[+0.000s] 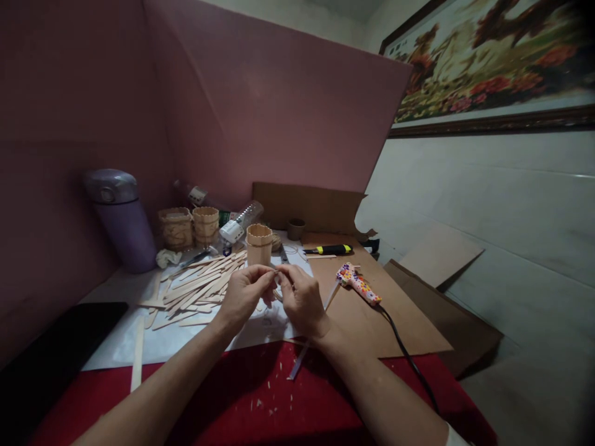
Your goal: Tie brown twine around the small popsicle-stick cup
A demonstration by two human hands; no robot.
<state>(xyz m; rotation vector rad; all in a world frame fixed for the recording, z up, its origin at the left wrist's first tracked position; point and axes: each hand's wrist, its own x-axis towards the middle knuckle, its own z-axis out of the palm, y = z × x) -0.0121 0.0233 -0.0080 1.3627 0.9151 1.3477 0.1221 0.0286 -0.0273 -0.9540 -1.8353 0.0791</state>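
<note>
Position: I have the left hand [246, 290] and the right hand [300, 296] curled nearly closed, thumbs and forefingers pinched and meeting above the white paper [114, 347]. I cannot tell what, if anything, is between them. The wooden cup [259, 246] stands upright just beyond the hands. Wooden sticks [204, 288] lie piled to the left; the glue gun [357, 284] rests on cardboard [395, 328] to the right.

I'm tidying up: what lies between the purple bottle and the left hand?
A crumpled white wad, then piled wooden sticks, in the head view.
</note>
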